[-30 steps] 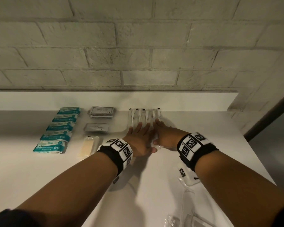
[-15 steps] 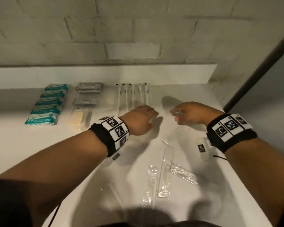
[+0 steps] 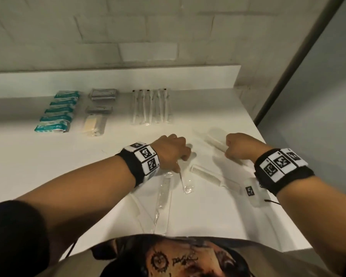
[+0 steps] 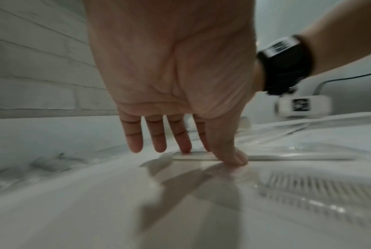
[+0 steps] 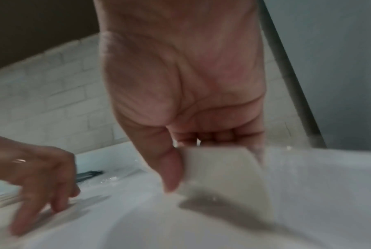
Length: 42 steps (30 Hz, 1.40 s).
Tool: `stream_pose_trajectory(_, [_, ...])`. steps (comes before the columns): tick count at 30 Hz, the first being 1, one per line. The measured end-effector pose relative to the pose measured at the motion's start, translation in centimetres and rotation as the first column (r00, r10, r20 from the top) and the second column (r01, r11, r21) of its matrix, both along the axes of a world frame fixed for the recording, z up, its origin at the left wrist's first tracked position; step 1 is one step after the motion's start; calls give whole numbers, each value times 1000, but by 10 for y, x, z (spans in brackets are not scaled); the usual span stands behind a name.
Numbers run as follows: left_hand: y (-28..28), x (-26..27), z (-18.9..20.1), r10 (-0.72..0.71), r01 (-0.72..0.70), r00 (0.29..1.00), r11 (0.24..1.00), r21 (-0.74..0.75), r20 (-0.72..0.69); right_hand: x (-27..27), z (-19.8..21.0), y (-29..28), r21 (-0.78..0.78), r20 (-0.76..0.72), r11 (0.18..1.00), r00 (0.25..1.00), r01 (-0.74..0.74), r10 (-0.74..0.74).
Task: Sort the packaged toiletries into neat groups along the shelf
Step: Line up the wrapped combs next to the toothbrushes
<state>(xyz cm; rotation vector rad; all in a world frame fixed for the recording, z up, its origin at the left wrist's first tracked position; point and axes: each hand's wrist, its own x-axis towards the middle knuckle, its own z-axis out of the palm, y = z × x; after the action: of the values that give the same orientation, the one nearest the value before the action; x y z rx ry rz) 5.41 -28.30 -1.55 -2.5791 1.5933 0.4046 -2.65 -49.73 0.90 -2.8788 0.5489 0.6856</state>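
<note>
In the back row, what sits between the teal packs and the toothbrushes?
A column of grey sachets, with a pale yellow packet at its near end; the head view shows it.

**Head view:** Dim, warm-grey light comes from overhead. The white shelf (image 3: 218, 206) is brightest at centre, and a shadow band lies under the back ledge (image 3: 168, 76) from 9 to 10 o'clock. Short, soft shadows sit just beside the left hand (image 3: 170, 150) and right hand (image 3: 238, 146). The clear wrappers (image 3: 188, 184) show small glints. The brick wall (image 3: 128, 27) courses bow toward the edges.

**Left wrist view:** The hand's shadow falls toward 6 o'clock. The comb teeth (image 4: 320, 190) at 4 o'clock are out of focus. The wristband (image 4: 286, 64) at 2 o'clock is smeared.

**Right wrist view:** Motion blur is heavy. The white packet (image 5: 218, 170) pinched by the right hand lacks sharp edges. The 11 o'clock corner is dark.
</note>
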Motion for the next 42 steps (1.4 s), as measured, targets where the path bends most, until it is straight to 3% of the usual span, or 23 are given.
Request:
stream_pose_trajectory(6, [-2, -4, -1, 109, -110, 994, 993, 38, 22, -52, -1, 25, 144, -38, 988, 997, -61, 68])
stream_pose_trajectory(10, [-2, -8, 3, 206, -209, 978, 969, 130, 38, -62, -14, 44, 91, -28, 995, 999, -36, 39])
stream_pose_trajectory(13, [4, -17, 0, 320, -317, 947, 935, 160, 4, -66, -15, 54, 73, -72, 992, 992, -99, 104])
stream_pose_trajectory(17, [-3, -19, 5, 366, -358, 930, 918, 173, -19, -66, -12, 61, 49, -123, 982, 975, -182, 186])
stream_pose_trajectory(20, [1, -25, 8, 406, -402, 909, 914, 62, -93, -74, -14, 68, 86, -85, 948, 946, -306, 313])
stream_pose_trajectory(24, [38, -24, 31, 472, -523, 841, 834, -176, -264, -72, -10, 91, 167, 116, 865, 880, -474, 460])
stream_pose_trajectory(26, [64, -25, 45, 478, -516, 840, 851, -103, -257, -65, -6, 111, 170, 171, 804, 820, -570, 546])
stream_pose_trajectory(28, [89, -28, 51, 477, -463, 864, 879, 115, -161, -57, -6, 129, 128, 171, 749, 759, -650, 628])
stream_pose_trajectory(31, [117, -37, 42, 456, -400, 887, 838, 372, -72, -43, -12, 145, 25, 93, 713, 711, -701, 697])
stream_pose_trajectory(38, [144, -41, 19, 431, -400, 902, 860, 316, -31, -33, -2, 156, -140, -43, 717, 728, -683, 684])
stream_pose_trajectory(42, [150, -39, 12, 417, -399, 909, 876, 271, -8, -21, -5, 159, -43, -102, 828, 827, -559, 553])
